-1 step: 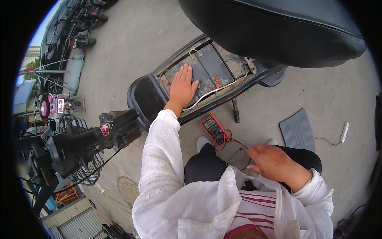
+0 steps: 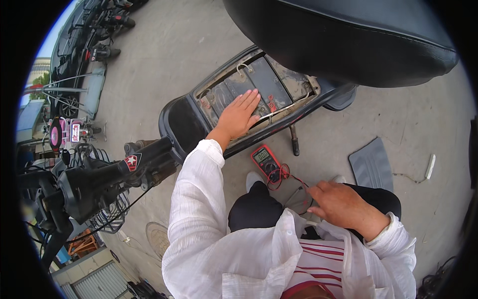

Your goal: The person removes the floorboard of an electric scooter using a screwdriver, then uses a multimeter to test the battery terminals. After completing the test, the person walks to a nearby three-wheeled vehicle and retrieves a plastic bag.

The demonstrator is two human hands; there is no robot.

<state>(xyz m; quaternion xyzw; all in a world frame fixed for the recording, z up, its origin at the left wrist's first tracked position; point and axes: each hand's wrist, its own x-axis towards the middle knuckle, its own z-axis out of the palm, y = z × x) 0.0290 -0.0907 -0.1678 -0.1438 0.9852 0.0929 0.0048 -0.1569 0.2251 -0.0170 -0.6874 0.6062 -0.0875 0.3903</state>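
My left hand (image 2: pixel 236 117) lies palm down, fingers stretched, over the dark, dusty batteries (image 2: pixel 269 82) in the open compartment of an electric scooter (image 2: pixel 186 122). Red terminal covers (image 2: pixel 271 103) sit just right of its fingertips, and a white cable (image 2: pixel 281 111) runs along the near side. Close to my lap, my right hand (image 2: pixel 343 203) is closed with bent fingers around the thin test leads (image 2: pixel 298 180); the gripped ends are hidden. These leads reach a red multimeter (image 2: pixel 266 158) on the ground by my shoe.
The black seat (image 2: pixel 338 45) is tipped up at the upper right. A grey plastic panel (image 2: pixel 371 163) lies on the concrete, with a white strip-shaped piece (image 2: pixel 430 167) on a wire beside it. Handlebars (image 2: pixel 55 199) stand at left; parked vehicles line the far left.
My left hand has slid right and slightly nearer across the batteries, uncovering those at the left. My right hand stays almost in place.
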